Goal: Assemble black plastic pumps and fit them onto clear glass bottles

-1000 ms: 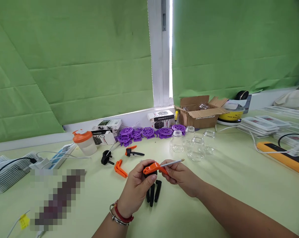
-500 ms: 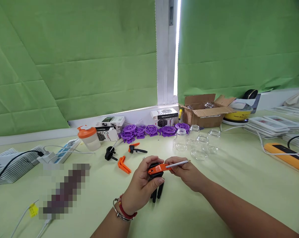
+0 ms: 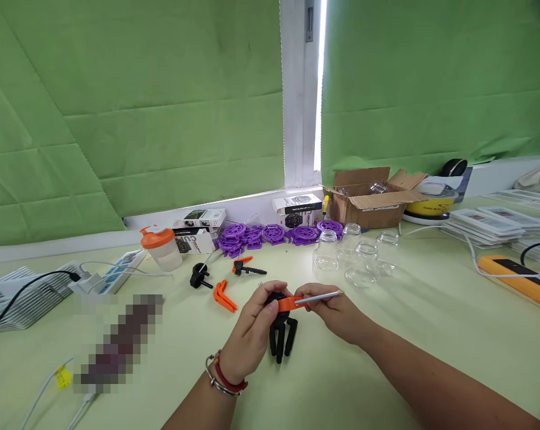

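Observation:
My left hand [image 3: 254,334] is closed around a round black part [image 3: 279,310], its thumb pressed over an orange plastic arm [image 3: 287,304]. The far end of that arm is pinched between the fingers of my right hand [image 3: 335,313]. A thin silver rod [image 3: 317,297] runs from the arm across the right fingers; whether they touch it is unclear. Just below lie black handle pieces [image 3: 280,349]. Further left are orange angled pieces [image 3: 225,297], a black-and-orange assembly [image 3: 247,269] and a black part with a metal shaft [image 3: 200,276].
Purple plastic discs [image 3: 274,234] line the back, beside printed boxes [image 3: 297,215]. Glass jars [image 3: 362,266] stand right of them, before an open cardboard box [image 3: 373,209]. An orange-lidded cup [image 3: 162,248] and power strip [image 3: 122,269] are left. An orange-and-black device [image 3: 512,280] lies right.
My left thumb has moved up from the black part onto the orange arm. More of the black handle pieces shows below. My right hand has barely moved.

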A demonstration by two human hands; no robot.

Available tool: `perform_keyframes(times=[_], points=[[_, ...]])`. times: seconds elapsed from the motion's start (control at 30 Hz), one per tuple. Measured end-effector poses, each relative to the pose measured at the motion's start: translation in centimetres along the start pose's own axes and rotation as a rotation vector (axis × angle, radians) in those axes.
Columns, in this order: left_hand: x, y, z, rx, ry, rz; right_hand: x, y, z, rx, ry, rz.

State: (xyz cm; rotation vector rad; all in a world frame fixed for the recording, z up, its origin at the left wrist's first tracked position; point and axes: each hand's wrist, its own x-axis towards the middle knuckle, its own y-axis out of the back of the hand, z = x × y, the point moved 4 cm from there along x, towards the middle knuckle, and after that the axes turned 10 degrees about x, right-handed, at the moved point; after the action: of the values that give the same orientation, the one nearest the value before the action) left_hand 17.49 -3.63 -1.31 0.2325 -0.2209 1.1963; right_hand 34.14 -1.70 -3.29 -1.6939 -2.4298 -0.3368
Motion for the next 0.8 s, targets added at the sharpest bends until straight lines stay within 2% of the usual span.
perform_keyframes(times=[0.1,0.17,0.23,0.3,0.37,0.57,0.67,0.8], points=[[0.9,1.5,-0.6,-0.168,0.067,0.165,0.1,0.1,1.7,0.121,-0.107,0.040],[1.5,3.3,-0.8,-0.265,0.083,0.337,0.4,0.3,2.8,0.122,-0.151,0.076],[1.9,5.2,-1.0,-0.323,0.088,0.470,0.9,0.5,3.7,0.005,-0.153,0.110],[2.3,6.5,-1.3,-0.363,0.107,0.532,1.9,0.3,4.2,-0.170,-0.116,0.112],[2.5,7.2,-1.5,-0.382,0.118,0.551,3.3,-0.4,4.5,-0.341,-0.066,0.048],[2.7,7.5,-2.6,-0.355,0.095,0.571,7.8,-4.0,4.4,-0.900,0.121,-0.304],[2.8,7.6,-3.2,-0.336,0.094,0.571,8.5,-5.4,4.1,-1.098,0.216,-0.424],[2.9,8.0,-3.4,-0.340,0.082,0.590,7.9,-6.5,4.0,-1.229,0.326,-0.486]])
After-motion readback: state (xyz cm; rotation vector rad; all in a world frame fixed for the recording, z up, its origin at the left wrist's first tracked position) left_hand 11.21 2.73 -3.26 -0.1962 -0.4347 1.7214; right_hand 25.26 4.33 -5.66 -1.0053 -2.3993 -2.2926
